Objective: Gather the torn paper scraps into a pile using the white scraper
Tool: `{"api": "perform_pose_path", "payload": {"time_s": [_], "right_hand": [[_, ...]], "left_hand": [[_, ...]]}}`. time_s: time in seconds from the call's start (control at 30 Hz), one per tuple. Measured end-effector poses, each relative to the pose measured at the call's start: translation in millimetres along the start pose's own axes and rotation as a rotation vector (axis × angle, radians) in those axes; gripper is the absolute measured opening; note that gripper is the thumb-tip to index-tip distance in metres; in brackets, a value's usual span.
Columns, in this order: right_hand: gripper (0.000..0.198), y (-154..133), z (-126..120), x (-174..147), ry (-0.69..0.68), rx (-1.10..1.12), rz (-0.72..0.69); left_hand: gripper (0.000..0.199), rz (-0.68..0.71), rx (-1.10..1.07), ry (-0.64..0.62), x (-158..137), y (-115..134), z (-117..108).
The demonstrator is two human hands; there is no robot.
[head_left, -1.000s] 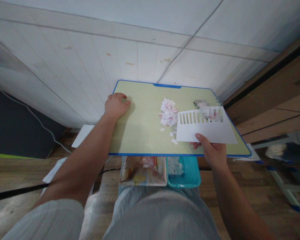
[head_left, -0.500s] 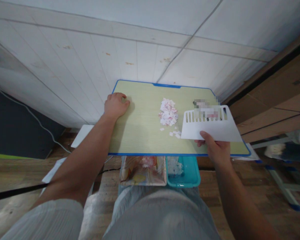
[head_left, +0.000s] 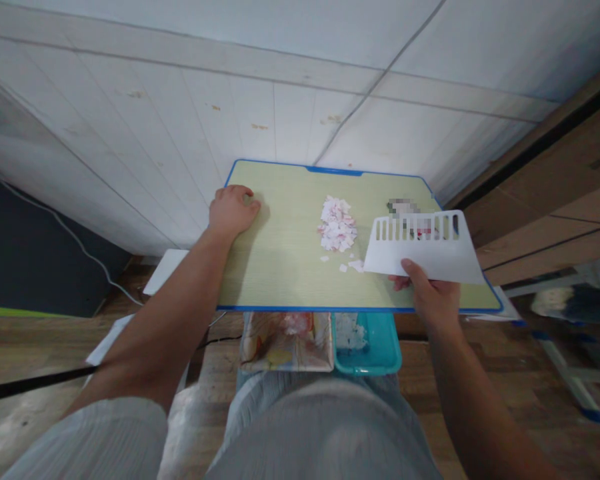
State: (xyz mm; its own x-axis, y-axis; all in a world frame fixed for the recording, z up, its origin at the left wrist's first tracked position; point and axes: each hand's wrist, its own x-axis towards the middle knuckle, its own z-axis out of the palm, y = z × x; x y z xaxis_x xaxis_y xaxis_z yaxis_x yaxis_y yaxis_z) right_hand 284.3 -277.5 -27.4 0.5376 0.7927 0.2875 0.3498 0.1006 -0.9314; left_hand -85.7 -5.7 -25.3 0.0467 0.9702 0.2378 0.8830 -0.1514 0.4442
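My right hand (head_left: 435, 293) grips a white sheet with a row of slots (head_left: 430, 257), thumb on top and fingers underneath. It is held over the right part of a small table with a pale top and blue rim (head_left: 280, 280). Behind its slotted edge lies a blurred-out item (head_left: 405, 205), whose kind I cannot make out. A heap of small white and pinkish paper scraps (head_left: 337, 225) sits mid-table, with several loose scraps (head_left: 344, 268) by the sheet's left corner. My left hand (head_left: 234, 212) rests on the table's left edge, fingers loosely bent, thumb apart, holding nothing visible.
Below the table's front edge are a patterned lined box (head_left: 287, 365) with reddish contents and a turquoise tub (head_left: 387, 343) with white bits. A white panelled wall (head_left: 260, 107) stands behind. Brown cartons (head_left: 555, 193) are stacked on the right.
The slotted sheet has tilted and shifted very slightly right in my right hand. A few loose scraps near its left corner look slightly rearranged. My left hand has stayed put.
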Motion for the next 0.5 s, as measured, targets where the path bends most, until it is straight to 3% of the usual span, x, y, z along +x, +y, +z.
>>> {"api": "perform_pose_path", "payload": {"time_s": [0.5], "right_hand": [[0.038,-1.9,-1.1,3.0,-0.003,0.046,0.000]], "left_hand": [[0.045,0.005,0.014,0.005,-0.7,-0.7,0.6]]}}
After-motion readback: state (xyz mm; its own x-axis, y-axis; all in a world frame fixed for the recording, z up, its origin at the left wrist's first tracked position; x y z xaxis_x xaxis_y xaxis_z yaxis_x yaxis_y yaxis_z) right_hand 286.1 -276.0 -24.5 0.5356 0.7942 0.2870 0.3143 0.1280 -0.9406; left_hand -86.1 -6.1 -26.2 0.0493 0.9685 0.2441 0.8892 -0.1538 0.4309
